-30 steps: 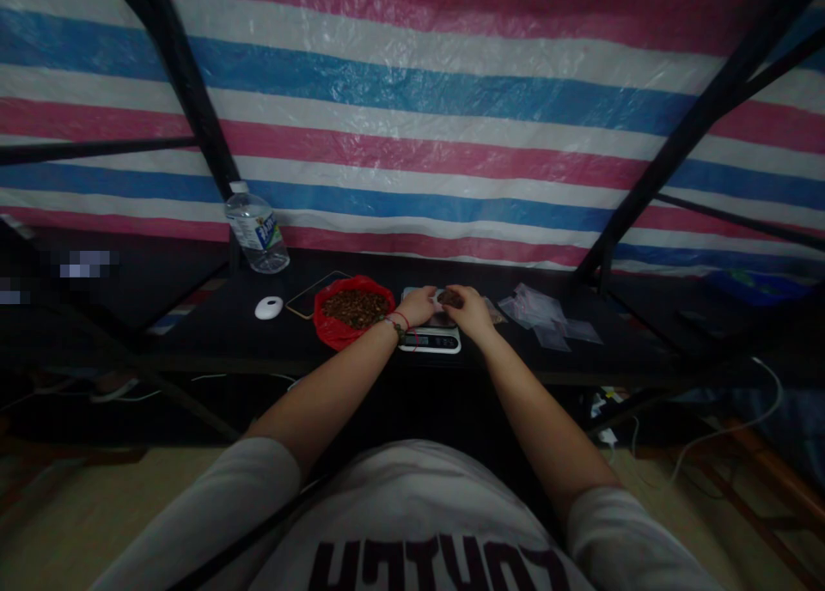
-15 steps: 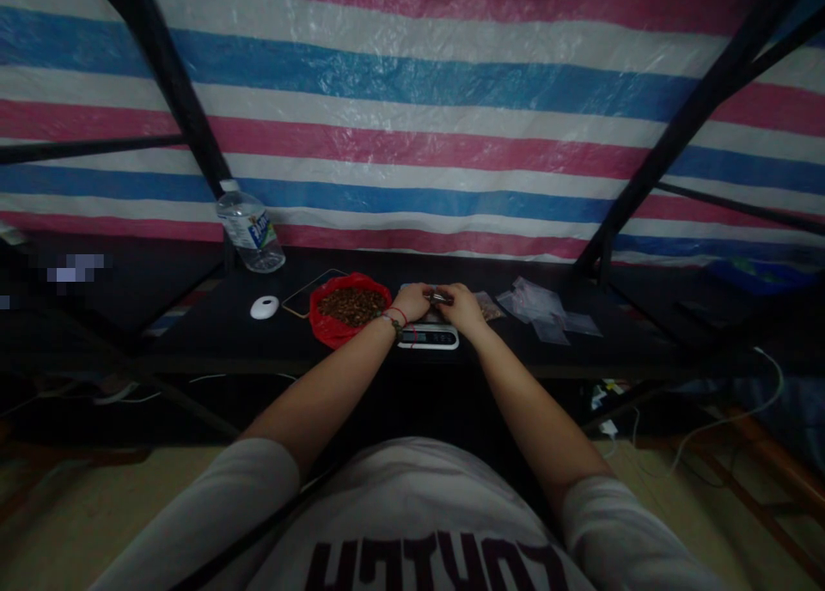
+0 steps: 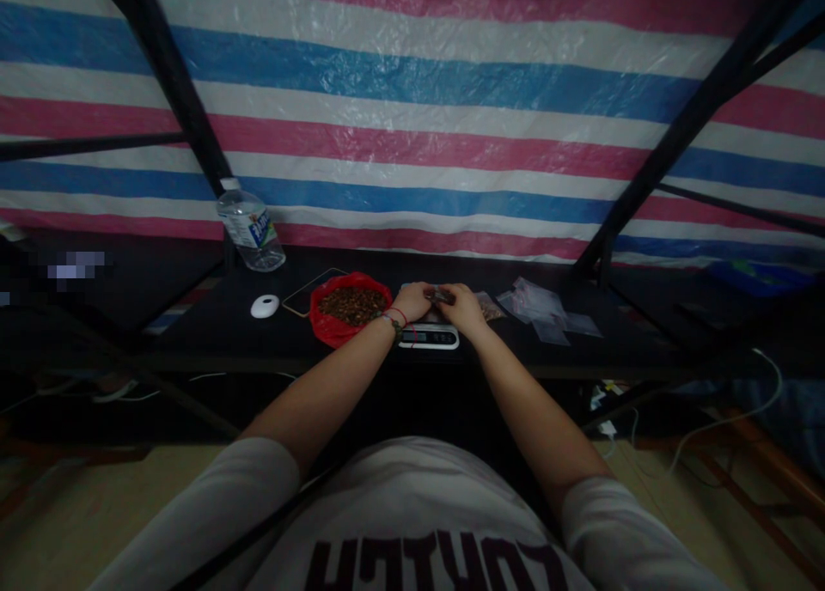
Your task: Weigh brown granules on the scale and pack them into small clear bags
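Observation:
My left hand [image 3: 413, 301] and my right hand [image 3: 462, 307] meet over a small digital scale [image 3: 430, 337] on the dark table [image 3: 225, 333]. Both pinch a small clear bag [image 3: 439, 296] with brown bits inside, held between the fingertips just above the scale's platform. A red bag [image 3: 335, 326] full of brown nuts or beans lies open just left of my left wrist. A filled small bag [image 3: 488, 306] lies right of my right hand.
Empty clear bags [image 3: 545, 309] are strewn at the right. A phone [image 3: 308, 292], a white round object [image 3: 265, 307] and a water bottle [image 3: 251, 227] stand at the left. A striped tarpaulin [image 3: 412, 118] and black frame bars back the table. Cables lie on the floor.
Both hands stay together over the scale, shifting slightly as they work the small bag. The view dropped a little since the earliest frame.

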Tool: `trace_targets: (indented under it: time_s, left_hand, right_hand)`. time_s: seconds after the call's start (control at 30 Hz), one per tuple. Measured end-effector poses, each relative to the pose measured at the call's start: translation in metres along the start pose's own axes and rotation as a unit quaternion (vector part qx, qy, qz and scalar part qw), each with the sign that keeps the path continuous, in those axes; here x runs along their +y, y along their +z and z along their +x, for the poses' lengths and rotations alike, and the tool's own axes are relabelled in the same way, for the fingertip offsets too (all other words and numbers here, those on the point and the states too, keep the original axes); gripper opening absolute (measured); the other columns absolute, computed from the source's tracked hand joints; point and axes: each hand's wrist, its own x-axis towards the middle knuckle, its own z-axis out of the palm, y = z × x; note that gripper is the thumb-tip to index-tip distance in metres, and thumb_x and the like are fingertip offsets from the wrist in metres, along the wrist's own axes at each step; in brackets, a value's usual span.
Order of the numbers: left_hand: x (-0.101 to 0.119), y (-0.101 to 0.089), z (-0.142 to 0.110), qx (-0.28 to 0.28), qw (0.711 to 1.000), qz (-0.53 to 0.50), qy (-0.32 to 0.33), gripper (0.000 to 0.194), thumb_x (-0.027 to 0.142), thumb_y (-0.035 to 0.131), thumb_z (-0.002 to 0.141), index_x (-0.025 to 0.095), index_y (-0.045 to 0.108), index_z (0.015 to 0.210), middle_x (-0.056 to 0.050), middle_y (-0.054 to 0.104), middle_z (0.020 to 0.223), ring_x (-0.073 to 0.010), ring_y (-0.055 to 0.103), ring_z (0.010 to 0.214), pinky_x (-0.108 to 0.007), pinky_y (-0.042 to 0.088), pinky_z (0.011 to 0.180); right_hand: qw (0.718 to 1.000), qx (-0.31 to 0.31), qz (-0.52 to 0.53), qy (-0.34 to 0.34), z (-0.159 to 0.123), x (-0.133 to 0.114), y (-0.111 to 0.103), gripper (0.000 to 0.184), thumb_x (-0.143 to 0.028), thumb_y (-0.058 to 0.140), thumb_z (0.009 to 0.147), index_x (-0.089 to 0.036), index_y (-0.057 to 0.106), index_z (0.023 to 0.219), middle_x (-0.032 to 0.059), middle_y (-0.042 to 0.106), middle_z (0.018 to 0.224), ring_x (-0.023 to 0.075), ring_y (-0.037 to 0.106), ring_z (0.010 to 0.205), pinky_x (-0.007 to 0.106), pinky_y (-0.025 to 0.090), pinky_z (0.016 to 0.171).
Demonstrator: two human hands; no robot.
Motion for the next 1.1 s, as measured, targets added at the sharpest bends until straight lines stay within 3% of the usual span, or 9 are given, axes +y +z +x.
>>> trace_targets:
  time_s: [0.7,0.93,1.1]
  left_hand:
    - [-0.0006,-0.0048,-0.0018,0.017,0.999,0.027,-0.041,0.032,0.021,0.053,0.083,0.016,0.071,0.109,-0.011,0.071,0.109,-0.0205,0.064,0.102,-0.026,0.045,0.091]
    - [-0.0004,-0.004,-0.0041,-0.005,0.999,0.036,0.013,0.029,0.022,0.055,0.081,0.023,0.073,0.104,-0.005,0.073,0.103,-0.0198,0.065,0.098,-0.026,0.045,0.089]
    - [-0.0016,-0.0016,-0.0012,0.025,0.999,0.032,0.025,0.032,0.025,0.054,0.084,0.021,0.07,0.112,-0.006,0.071,0.111,-0.0195,0.063,0.103,-0.026,0.045,0.091]
  right_hand:
    - [1.0,-0.01,-0.005,-0.007,0.0003,0.0065,-0.0028,0.037,-0.012,0.063,0.074,-0.016,0.068,0.111,0.0108,0.066,0.106,0.0223,0.059,0.103,0.038,0.046,0.097]
    - [0.999,-0.025,-0.009,-0.019,0.0002,0.0068,-0.007,0.037,-0.012,0.064,0.074,-0.017,0.068,0.11,0.0107,0.067,0.104,0.0233,0.059,0.104,0.038,0.046,0.096]
    - [0.999,-0.035,-0.006,-0.02,0.0018,0.0066,-0.0067,0.04,-0.011,0.063,0.074,-0.019,0.068,0.112,0.0098,0.066,0.106,0.0228,0.059,0.104,0.039,0.046,0.096]
